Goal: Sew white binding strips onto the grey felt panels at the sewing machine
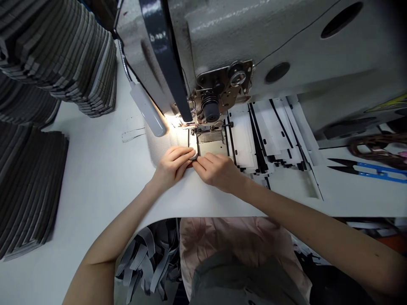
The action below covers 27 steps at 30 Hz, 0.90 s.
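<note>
A light grey fabric piece (159, 146) lies on the white table, reaching under the lit needle area of a sewing machine (222, 38). My left hand (173, 165) presses on its right edge, fingers together, beside a narrow strip (193, 146) that runs up toward the presser foot. Just right of it, my right hand (216, 169) pinches the near end of that edge between thumb and fingers. The fingertips of both hands almost touch. What lies directly beneath them is partly hidden.
Tall stacks of grey fabric pieces (63, 55) stand at the left. A grey lamp (148, 109) hangs near the needle. White strips with black edges (267, 131) and blue-handled snips (378, 170) lie at the right. Grey strips (149, 258) hang below the table edge.
</note>
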Each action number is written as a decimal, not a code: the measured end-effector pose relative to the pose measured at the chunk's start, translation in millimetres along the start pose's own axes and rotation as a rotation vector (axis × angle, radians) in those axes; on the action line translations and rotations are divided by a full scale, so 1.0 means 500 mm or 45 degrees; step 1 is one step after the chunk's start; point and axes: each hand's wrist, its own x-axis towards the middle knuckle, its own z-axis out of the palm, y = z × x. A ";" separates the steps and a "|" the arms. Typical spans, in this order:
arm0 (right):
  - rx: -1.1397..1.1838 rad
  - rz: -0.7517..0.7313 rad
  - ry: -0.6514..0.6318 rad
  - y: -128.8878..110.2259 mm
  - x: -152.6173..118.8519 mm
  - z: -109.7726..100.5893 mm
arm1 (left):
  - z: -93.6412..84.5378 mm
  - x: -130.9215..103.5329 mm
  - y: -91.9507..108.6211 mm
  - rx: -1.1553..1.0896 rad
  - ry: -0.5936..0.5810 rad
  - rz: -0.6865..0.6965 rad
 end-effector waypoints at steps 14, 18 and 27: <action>0.086 -0.102 -0.049 0.002 -0.005 -0.002 | 0.003 0.003 0.004 0.076 -0.060 0.025; -0.028 -0.018 0.046 -0.017 -0.029 -0.007 | -0.007 0.010 0.007 0.066 -0.129 0.027; -0.062 -0.057 0.164 -0.027 -0.041 -0.013 | -0.011 0.023 0.015 0.043 -0.119 -0.016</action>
